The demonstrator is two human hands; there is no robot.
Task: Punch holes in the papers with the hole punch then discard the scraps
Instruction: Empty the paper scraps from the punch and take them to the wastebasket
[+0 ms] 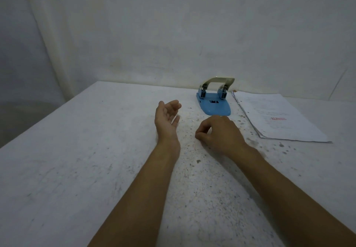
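I look down on a pale, speckled tabletop (77, 169) set against a plain wall. My left hand (167, 117) rests on its edge near the middle, palm turned inward, fingers loosely apart and cupped, holding nothing I can see. My right hand (217, 133) hovers just to its right with the fingertips pinched together low over the surface; whether a scrap sits between them is too small to tell. Just beyond the right hand stands the hole punch (213, 100), a blue base with a raised metal lever at its far end. To the right of it lies a stack of papers (279, 119), flat, its left edges slightly fanned. Tiny specks are scattered around both hands; some may be punched scraps. I judge the punch heavy and rigid, best taken by its base or lever. The papers are light and floppy, so I would lift the stack by one edge.
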